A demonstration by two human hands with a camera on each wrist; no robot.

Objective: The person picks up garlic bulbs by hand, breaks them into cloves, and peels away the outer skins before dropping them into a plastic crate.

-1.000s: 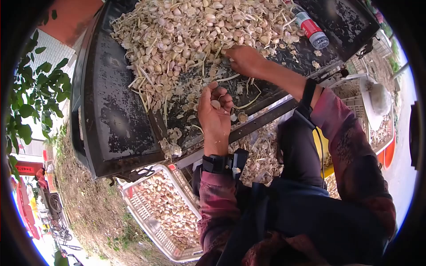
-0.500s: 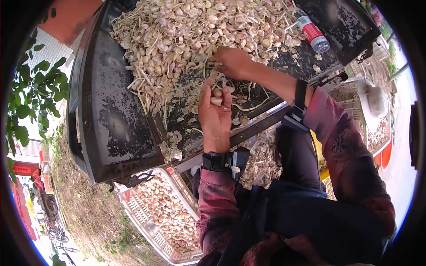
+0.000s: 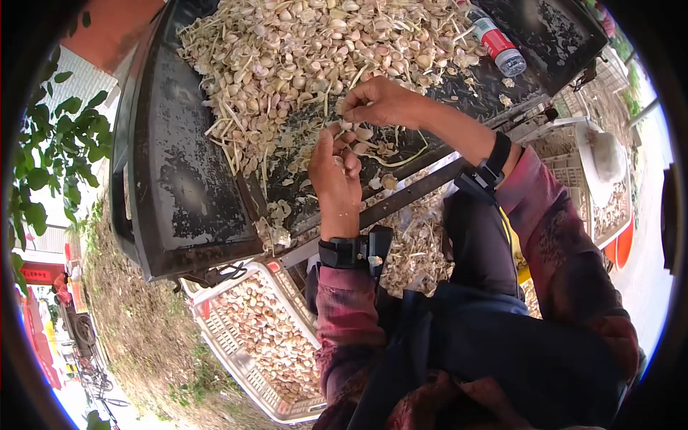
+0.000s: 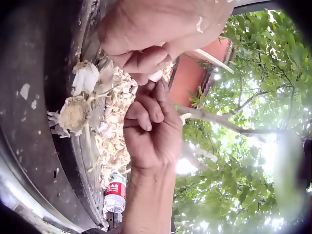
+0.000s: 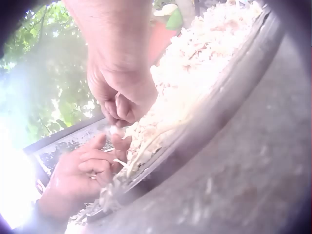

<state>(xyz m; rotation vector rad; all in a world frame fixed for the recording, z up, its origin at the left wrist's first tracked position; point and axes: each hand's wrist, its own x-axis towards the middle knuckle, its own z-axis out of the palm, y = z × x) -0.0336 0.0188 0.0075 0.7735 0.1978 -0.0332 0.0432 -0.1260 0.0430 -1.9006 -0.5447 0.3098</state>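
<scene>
My left hand is palm up over the front edge of the black metal tray, fingers curled round garlic cloves. Above it in the head view, my right hand reaches in from the right with its fingers bent. The fingertips of both hands meet at a pale garlic clove, which my right thumb and fingers pinch. In the right wrist view the clove shows white between the two hands. Just beyond them spreads a large heap of garlic cloves, mixed with dry skins and stalks.
A plastic bottle with a red label lies at the heap's right. Below the tray's left corner stands a white crate of garlic cloves. Skins litter the ground between the legs. A white hat-like object sits over another crate at the right.
My right hand has moved left from the heap's edge and now meets my left fingertips at a clove. The left hand has shifted slightly left, its fingers more curled.
</scene>
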